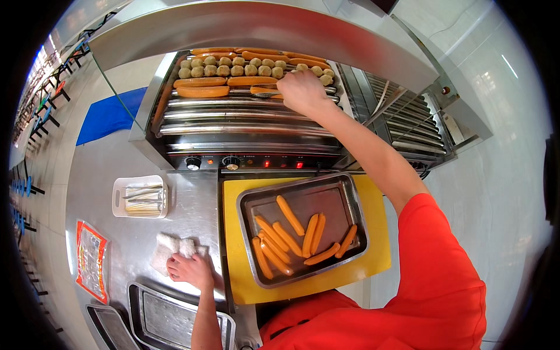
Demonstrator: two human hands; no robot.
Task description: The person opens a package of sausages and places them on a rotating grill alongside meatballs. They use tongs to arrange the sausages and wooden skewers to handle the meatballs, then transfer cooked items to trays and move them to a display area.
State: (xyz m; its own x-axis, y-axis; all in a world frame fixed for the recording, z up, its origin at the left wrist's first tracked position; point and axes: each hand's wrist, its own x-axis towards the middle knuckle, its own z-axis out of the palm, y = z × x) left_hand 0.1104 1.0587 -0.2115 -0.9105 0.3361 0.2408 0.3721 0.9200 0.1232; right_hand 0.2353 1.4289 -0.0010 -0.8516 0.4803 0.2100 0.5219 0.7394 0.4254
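Note:
My right hand (302, 92) is closed around metal tongs (264, 92), whose tips lie at a sausage (258, 90) on the roller grill (245, 127). Rows of sausages and meatballs (237, 71) rest on the rear rollers. Down on the steel counter my left hand (189, 270) lies on a crumpled white cloth (168, 251); whether the fingers grip it is unclear. Before me a deep metal tray (302, 280) on a yellow board (236, 280) holds several loose sausages (290, 215).
A white plastic basket (117, 197) holds skewers and metal utensils. At the left lie an opened plastic package (92, 261) and metal trays (175, 313). A metal and glass hood (262, 30) overhangs the grill. A second roller grill (418, 127) stands at the right.

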